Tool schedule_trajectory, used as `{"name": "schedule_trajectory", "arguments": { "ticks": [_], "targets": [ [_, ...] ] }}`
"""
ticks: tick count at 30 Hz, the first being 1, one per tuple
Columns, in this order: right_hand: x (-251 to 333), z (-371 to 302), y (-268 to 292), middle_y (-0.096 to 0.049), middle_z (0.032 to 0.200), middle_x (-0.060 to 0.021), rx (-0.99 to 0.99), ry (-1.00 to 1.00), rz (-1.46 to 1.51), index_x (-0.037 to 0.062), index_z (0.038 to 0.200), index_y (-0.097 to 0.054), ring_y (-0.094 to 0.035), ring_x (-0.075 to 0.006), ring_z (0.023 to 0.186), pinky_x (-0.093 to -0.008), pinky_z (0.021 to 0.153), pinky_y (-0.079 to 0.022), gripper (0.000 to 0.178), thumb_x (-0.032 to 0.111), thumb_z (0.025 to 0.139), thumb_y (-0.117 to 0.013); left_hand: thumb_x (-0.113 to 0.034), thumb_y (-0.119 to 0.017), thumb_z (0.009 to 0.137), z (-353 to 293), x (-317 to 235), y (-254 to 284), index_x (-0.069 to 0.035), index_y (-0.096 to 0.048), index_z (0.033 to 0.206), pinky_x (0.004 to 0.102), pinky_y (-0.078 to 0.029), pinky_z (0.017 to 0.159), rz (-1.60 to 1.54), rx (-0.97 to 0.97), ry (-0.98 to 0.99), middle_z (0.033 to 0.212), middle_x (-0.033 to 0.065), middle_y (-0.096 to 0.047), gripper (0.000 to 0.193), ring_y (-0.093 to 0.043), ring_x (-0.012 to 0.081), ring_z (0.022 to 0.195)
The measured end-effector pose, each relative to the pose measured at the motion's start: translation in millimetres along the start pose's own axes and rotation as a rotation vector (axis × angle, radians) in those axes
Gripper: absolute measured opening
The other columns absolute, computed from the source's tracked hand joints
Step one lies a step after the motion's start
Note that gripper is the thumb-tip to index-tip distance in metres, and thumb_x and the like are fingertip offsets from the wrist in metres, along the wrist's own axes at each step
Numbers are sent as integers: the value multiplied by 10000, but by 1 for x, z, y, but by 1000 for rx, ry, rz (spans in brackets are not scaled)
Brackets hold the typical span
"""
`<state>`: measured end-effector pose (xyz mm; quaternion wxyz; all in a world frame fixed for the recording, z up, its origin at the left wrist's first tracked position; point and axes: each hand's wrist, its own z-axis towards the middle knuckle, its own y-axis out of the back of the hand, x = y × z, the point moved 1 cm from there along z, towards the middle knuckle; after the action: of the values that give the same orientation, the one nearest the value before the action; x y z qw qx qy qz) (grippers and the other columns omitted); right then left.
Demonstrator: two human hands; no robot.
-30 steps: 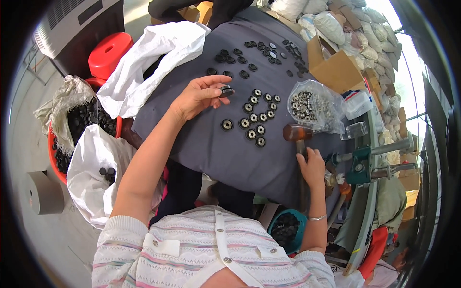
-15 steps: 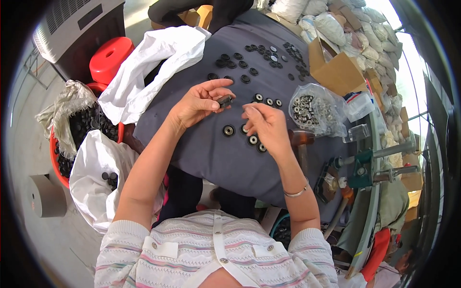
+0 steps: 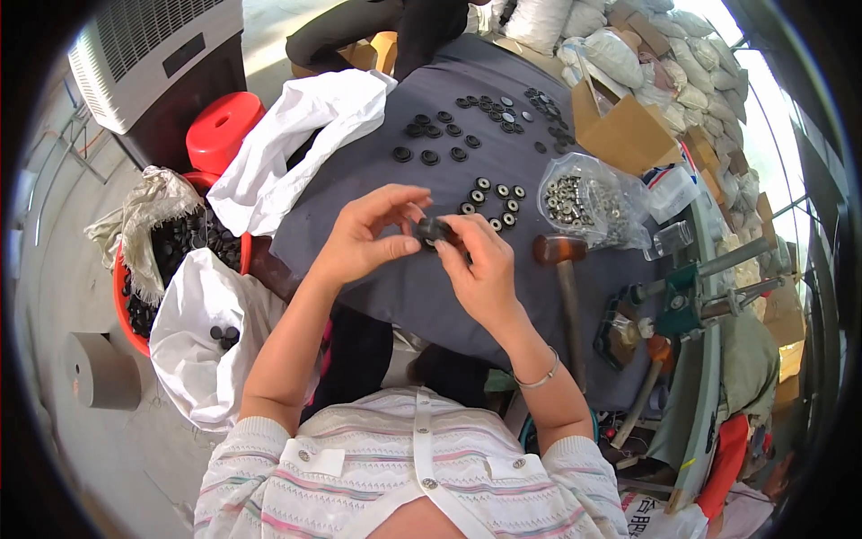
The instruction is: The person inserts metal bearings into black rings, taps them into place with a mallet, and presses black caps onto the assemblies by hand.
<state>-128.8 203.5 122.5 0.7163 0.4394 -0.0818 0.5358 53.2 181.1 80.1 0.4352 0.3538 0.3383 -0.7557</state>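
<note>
A dark round wheel-like piece is between my two hands above the grey-covered table, slightly blurred. My right hand pinches it between thumb and fingers. My left hand curves beside it with fingers and thumb apart, the thumb tip close to the piece; whether it touches I cannot tell. Just beyond my hands lie several black wheels with metal centres. Farther off are several plain black round pieces. To the right, a clear plastic bag holds many small metal rings, near a mallet.
A green metal clamp-like device stands on the right edge, with an open cardboard box behind. At left are a red tub of black pieces, a white sack and a red stool. Another person's dark-clothed legs are at the far side.
The dark piece has passed from my left fingers to my right fingers. My right hand has moved left and nearer to me; my left fingers have spread. The view has shifted slightly.
</note>
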Motion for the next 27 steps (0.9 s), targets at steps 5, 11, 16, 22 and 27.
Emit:
{"name": "schedule_trajectory", "arguments": {
  "ticks": [5,11,16,22,27],
  "targets": [
    [28,-10,14,-596,979,-138,46,293,-119,-2,1107,-615,-627,-278,756,-338,642,-519,403,-71,718,-695,-182,-737,787,-19,-46,-11,-17,-633,1062,339,-496,655,593,160,-280,921,131,-628,337,-625,302,781],
    [53,-24,24,-617,990,-144,55,367,17,-14,1081,-632,-636,-265,768,-317,641,-526,336,-14,754,-707,-191,-710,772,-39,-73,-29,-2,-630,988,361,-479,585,783,149,-486,859,115,-603,298,-594,288,694],
    [71,-42,30,-639,962,-148,38,352,48,-27,1055,-637,-644,-255,761,-303,639,-526,274,68,805,-697,-235,-708,757,-52,-92,-50,-5,-607,895,346,-429,509,840,160,-594,787,86,-555,286,-543,252,592],
    [94,-57,39,-669,848,-146,3,313,101,-34,976,-653,-641,-217,684,-265,578,-501,230,128,827,-718,-235,-707,744,-61,-108,-68,-15,-582,810,329,-339,431,827,174,-701,678,58,-463,261,-456,205,497],
    [104,-67,50,-641,875,-130,106,259,214,-41,1017,-625,-642,-194,678,-263,573,-505,205,84,861,-672,-217,-707,742,-67,-109,-78,-26,-553,743,329,-312,415,767,221,-728,625,58,-430,245,-433,193,465]
  ]
}}
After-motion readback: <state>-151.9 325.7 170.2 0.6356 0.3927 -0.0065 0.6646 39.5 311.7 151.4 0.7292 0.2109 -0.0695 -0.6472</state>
